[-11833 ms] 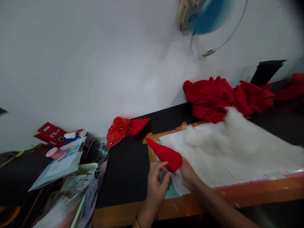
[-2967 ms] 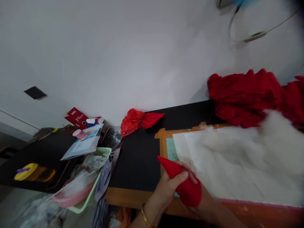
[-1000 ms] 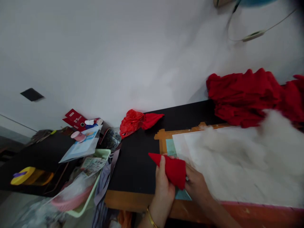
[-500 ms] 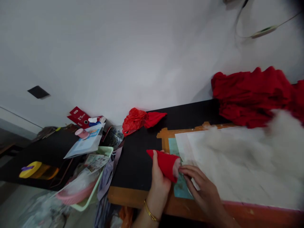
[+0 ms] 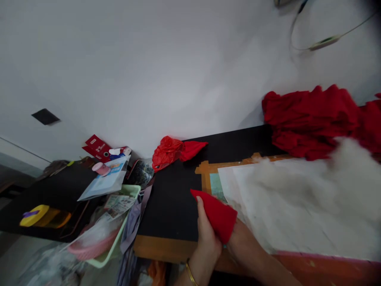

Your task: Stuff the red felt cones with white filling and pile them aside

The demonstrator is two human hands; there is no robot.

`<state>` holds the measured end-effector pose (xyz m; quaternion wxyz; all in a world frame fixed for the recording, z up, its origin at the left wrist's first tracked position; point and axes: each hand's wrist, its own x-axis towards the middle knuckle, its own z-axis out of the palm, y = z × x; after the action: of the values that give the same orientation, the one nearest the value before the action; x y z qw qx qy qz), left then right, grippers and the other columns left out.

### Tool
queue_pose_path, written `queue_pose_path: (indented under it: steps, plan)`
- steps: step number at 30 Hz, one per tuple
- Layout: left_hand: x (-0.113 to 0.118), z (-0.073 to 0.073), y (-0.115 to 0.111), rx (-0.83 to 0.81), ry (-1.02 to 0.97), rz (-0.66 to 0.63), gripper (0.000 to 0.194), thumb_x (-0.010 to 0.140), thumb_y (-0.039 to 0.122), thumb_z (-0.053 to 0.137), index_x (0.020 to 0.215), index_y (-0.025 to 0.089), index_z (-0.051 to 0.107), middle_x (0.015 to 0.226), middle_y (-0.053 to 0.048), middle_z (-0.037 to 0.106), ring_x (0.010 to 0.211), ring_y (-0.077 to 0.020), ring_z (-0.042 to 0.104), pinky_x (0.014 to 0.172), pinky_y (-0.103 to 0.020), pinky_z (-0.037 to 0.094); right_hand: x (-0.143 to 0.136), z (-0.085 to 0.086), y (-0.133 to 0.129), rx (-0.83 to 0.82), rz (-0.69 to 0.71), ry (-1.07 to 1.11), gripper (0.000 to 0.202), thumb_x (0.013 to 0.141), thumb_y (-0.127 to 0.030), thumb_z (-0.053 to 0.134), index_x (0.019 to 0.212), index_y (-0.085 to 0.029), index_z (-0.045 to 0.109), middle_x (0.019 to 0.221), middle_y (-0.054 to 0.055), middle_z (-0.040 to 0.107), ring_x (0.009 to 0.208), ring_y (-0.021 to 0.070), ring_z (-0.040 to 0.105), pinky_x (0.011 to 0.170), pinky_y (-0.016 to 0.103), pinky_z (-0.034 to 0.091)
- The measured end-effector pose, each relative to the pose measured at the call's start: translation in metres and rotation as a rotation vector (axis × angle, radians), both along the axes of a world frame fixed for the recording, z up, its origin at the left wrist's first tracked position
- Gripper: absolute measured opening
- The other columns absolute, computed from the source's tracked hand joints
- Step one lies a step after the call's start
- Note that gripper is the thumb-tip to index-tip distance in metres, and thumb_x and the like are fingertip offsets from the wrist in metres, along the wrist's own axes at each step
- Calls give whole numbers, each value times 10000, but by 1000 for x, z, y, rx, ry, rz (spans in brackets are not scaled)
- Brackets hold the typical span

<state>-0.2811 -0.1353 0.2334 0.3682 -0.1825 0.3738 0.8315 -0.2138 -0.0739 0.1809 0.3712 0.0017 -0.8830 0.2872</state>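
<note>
A red cone-shaped fabric piece (image 5: 218,216) lies tilted in my left hand (image 5: 208,232), its pointed tip toward the upper left. My left thumb presses along the near side and the fingers go behind the cloth. At the wide end, my right hand (image 5: 238,238) reaches into or behind the opening, so its fingers are hidden. White fluffy stuffing (image 5: 354,182) is heaped on white sheets (image 5: 285,230) to the right of my hands.
Red cloth (image 5: 309,119) is piled against the wall. Another red pointed piece (image 5: 193,149) lies beside a red plastic bag (image 5: 168,153) at the back of the black table (image 5: 169,206). Left of the table are a pale green basket (image 5: 135,190) and a yellow-lidded container (image 5: 44,216).
My right hand has moved from pinching at the cone's opening to having its fingers out of sight there. The cone has shifted slightly right, and the white filling at its mouth no longer shows.
</note>
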Motion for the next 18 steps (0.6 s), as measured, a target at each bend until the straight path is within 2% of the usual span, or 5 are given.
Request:
queue_pose_path:
  steps: [2,5,10,14,18]
  plan:
    - [1,2,1,-26,8,25,515,751,613,650,893,118,660,816,-125,704,742,-253,682,768,-396,548,4,1,1,-7,3,4,502,913,-108,400,1396,-234,457,1244,89,646,1085,241,642,835,391,601]
    - [-6,5,1,13,36,51,461,770,577,652,864,125,664,794,-110,706,731,-245,684,770,-389,549,15,4,4,2,-16,94,442,904,-85,430,1312,-227,522,1173,99,672,1074,241,642,878,396,578]
    - [-21,3,-1,173,-27,-126,539,805,612,580,923,96,688,888,-145,720,814,-256,691,800,-376,542,19,13,9,-67,-204,54,302,928,-165,489,1222,-180,554,1123,137,656,1004,242,648,826,378,580]
    - [-18,-5,-1,148,-51,-186,609,828,619,541,982,49,690,924,-177,723,834,-257,692,824,-371,534,7,21,3,-55,-141,9,217,919,-101,413,983,-179,605,870,85,667,785,204,645,684,327,580]
    - [-15,-13,-3,141,-51,-204,575,824,599,568,955,52,689,886,-162,722,813,-242,690,794,-341,537,5,23,-2,-4,-50,90,280,913,-66,372,918,-198,618,828,63,680,780,194,643,735,335,575]
